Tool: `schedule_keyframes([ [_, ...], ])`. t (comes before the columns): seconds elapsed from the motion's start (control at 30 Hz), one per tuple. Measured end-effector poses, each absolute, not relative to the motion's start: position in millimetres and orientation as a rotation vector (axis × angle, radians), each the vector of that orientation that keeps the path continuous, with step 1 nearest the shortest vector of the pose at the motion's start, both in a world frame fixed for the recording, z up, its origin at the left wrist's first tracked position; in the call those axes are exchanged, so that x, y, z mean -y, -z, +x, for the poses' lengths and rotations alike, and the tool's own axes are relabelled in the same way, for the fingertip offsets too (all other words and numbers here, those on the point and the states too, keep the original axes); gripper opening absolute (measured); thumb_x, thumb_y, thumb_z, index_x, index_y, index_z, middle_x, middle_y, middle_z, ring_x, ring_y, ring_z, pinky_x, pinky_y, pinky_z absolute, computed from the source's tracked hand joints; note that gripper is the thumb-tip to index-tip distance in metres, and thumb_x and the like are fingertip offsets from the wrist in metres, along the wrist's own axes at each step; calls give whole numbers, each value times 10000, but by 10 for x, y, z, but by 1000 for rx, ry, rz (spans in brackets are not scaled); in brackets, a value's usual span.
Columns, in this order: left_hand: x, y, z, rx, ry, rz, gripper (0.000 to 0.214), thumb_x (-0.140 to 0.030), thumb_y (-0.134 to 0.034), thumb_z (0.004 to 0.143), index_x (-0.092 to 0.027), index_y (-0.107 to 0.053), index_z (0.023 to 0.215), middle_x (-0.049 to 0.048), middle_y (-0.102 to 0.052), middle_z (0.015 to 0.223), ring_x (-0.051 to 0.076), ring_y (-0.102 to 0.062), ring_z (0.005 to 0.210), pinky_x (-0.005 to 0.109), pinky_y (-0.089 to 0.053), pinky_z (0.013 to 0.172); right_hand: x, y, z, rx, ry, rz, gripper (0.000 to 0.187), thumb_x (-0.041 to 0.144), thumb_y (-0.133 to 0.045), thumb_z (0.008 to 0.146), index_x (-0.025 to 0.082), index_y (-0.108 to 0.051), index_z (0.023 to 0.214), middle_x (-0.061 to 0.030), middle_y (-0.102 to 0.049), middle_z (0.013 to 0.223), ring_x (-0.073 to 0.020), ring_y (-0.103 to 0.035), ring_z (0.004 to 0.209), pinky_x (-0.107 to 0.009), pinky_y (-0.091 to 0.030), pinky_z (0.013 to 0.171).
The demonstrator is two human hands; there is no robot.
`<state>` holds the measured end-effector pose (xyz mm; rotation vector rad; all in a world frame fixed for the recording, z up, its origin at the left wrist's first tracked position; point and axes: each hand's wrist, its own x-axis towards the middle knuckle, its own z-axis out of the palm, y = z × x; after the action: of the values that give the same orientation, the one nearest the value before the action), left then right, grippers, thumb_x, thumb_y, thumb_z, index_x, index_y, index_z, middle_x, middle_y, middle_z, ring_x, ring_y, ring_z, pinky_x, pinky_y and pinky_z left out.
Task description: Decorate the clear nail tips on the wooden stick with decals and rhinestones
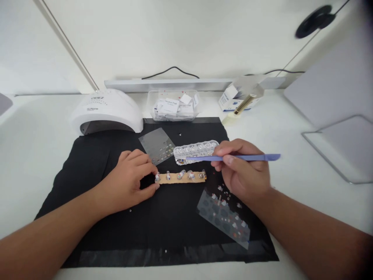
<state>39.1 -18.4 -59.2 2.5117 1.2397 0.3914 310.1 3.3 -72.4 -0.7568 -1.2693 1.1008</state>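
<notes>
My left hand point(132, 179) rests on the black mat point(87, 167), thumb and fingers pinching the left end of a tan strip point(181, 177) that carries several small decorated nail tips. My right hand point(243, 171) is closed around a thin blue-violet stick point(250, 157), held like a pen. The stick's tip reaches left over a clear compartment box of rhinestones point(196, 151), just behind the strip.
Two clear sticker sheets lie on the mat, one behind my left hand point(157, 146), one at the front right point(224, 217). A white nail lamp point(107, 111), a clear tub of wipe packets point(174, 105) and a small blue-and-white box point(230, 99) stand behind.
</notes>
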Motion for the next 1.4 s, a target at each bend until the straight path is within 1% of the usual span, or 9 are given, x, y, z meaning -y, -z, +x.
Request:
schedule_keyframes([
  [0.07, 181, 587, 397, -1243, -381, 2509, 100, -297, -609, 861, -213, -653, 894, 20, -626, 864, 220, -513, 897, 400, -305, 820, -71, 705, 3090, 1184, -1128, -783, 84, 160, -652, 737, 227, -701, 721, 7, -627, 630, -118, -557, 517, -248, -387, 434],
  [0.17, 175, 582, 401, -1249, -355, 2504, 103, -299, -609, 860, -212, -650, 897, 25, -629, 866, 227, -512, 907, 406, -309, 824, -111, 689, 3080, 1088, -1166, -832, 66, 169, -644, 693, 218, -687, 685, 21, -618, 593, -109, -546, 487, -236, -374, 422],
  [0.53, 178, 541, 367, -1226, -306, 2452, 108, -288, -614, 880, -218, -653, 953, 39, -636, 933, 234, -515, 961, 408, -335, 869, -127, 671, 3048, 964, -1272, -910, 25, 202, -627, 651, 202, -652, 652, 27, -608, 478, -98, -497, 422, -212, -342, 412],
  [0.97, 166, 562, 327, -1200, -387, 2441, 86, -261, -620, 858, -211, -658, 917, 33, -639, 890, 229, -525, 925, 408, -339, 877, -161, 692, 3050, 908, -1313, -901, 23, 213, -608, 672, 197, -617, 658, 44, -583, 468, -87, -470, 398, -222, -323, 422],
  [1.17, 142, 565, 272, -1216, -348, 2488, 102, -300, -610, 879, -228, -659, 932, 28, -658, 912, 229, -532, 946, 403, -328, 868, -161, 695, 3042, 929, -1310, -921, 46, 250, -634, 733, 206, -620, 733, 59, -609, 530, -87, -499, 399, -240, -372, 434],
  [1.4, 137, 584, 261, -1217, -394, 2490, 128, -329, -601, 881, -230, -667, 929, 24, -651, 905, 226, -526, 941, 405, -318, 873, -156, 704, 3052, 915, -1311, -936, 66, 261, -647, 753, 211, -617, 782, 64, -636, 572, -76, -514, 405, -229, -403, 430],
])
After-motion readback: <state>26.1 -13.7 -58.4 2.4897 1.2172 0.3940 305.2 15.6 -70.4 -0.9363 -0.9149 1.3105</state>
